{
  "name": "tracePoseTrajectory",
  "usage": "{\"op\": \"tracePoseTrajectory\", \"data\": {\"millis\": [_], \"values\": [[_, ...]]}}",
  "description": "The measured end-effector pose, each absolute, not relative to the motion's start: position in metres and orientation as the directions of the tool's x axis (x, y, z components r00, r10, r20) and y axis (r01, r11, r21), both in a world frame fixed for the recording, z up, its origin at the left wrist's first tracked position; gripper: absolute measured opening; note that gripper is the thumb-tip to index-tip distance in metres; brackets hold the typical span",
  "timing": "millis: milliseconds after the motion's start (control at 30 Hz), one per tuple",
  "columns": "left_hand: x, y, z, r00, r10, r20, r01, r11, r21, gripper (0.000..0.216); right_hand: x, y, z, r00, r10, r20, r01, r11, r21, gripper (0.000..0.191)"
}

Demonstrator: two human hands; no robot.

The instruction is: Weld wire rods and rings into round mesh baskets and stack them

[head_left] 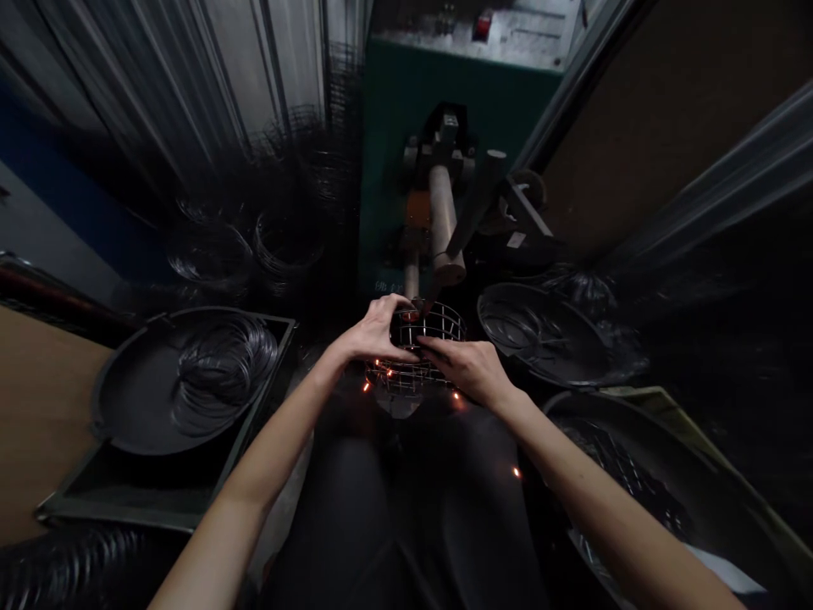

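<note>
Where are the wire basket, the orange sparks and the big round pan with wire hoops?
Wire basket [439, 324]: head view, on its upper wires.
Orange sparks [367, 386]: head view, on one spark at the basket's left edge.
Round pan [130, 400]: head view, on its bare dark floor.

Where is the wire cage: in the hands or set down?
Held: the left hand and right hand both grip the wire cage from above.

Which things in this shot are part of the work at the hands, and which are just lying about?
In use: left hand, right hand, wire cage, spot welder, sparking at the cage.

Lying about: wire rings in a pan, black pan, wire mesh.
</note>
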State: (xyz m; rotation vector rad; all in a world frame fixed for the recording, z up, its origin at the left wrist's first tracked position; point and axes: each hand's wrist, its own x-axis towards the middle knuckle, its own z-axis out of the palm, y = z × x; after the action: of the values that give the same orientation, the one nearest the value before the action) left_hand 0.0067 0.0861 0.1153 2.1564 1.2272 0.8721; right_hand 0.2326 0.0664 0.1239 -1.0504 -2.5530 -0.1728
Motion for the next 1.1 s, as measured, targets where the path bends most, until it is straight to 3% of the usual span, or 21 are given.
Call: {"op": "tracePoseTrajectory", "data": {"millis": [67,200,500,733,1100], "values": [[-0.002,0.085,0.114,0.429,0.867,0.254,0.538,-0.471,0.699,0.086,0.236,0.062,0.119,-0.6,0.652,0.464,0.711,0.7,-0.065,0.028],[-0.01,0.083,0.109,0.382,0.888,0.257,0.518,-0.436,0.736,0.082,0.24,0.056,0.11,-0.507,0.627,0.591,0.727,0.68,-0.098,0.021],[-0.007,0.106,0.111,0.35,0.882,0.316,0.517,-0.463,0.72,0.084,0.233,0.079,0.115,-0.412,0.728,0.548,0.815,0.564,-0.136,0.026],[-0.009,0.112,0.112,0.351,0.871,0.343,0.495,-0.484,0.721,0.081,0.23,0.085,0.114,-0.365,0.77,0.523,0.786,0.556,-0.27,0.028],[-0.007,0.136,0.119,0.294,0.911,0.288,0.525,-0.406,0.748,0.086,0.227,0.118,0.12,-0.336,0.81,0.481,0.782,0.524,-0.336,0.035]]}}
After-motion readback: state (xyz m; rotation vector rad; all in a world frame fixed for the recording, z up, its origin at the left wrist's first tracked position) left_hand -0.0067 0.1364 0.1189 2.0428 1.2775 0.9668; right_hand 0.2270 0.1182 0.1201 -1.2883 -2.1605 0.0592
